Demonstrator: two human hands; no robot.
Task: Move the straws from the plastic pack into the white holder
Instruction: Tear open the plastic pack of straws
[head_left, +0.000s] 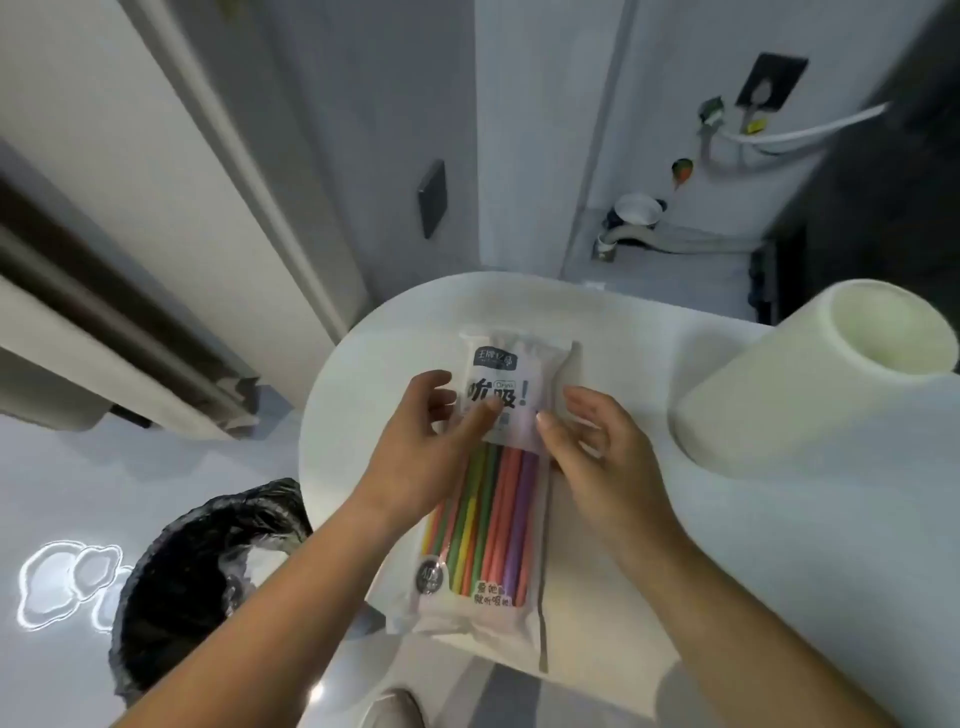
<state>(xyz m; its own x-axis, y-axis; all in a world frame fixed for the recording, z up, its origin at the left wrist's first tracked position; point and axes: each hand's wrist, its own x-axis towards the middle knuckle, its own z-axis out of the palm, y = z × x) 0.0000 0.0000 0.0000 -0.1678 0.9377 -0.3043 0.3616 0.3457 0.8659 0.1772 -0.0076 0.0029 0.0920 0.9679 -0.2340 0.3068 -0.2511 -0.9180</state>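
**Q:** Where is the task's thing, and what is around it?

**A:** A long plastic pack (506, 467) of coloured drinking straws (488, 514) sits over a white round counter (753, 545), its printed end away from the person. I cannot tell whether it lies flat or is slightly lifted. The pack looks unopened, with all the straws inside. The white holder (753, 410), a wide cup with its mouth showing, stands to the right of the pack and a little beyond it, well apart. A bin with a black liner (208, 561) is on the floor to the pack's lower left.

**Q:** What are the hands doing?

**A:** Both are at the pack's upper half. The left hand (431, 441) holds its left edge, with the thumb across the printed front and the fingers curled at the side. The right hand (597, 457) is relaxed and half spread. Its thumb tip touches the pack's right edge and it grips nothing.

**Q:** How will it handle?

**A:** Probably very light. The film looks thin, slick and crinkly, so it may slide under a loose grip. The straws seem stiff enough lengthwise, but a hard squeeze would flatten them. It is likely best to pinch the flat sealed end beyond the straw tips to open it. After that, gather the straws as one bundle near the middle, or they may scatter.
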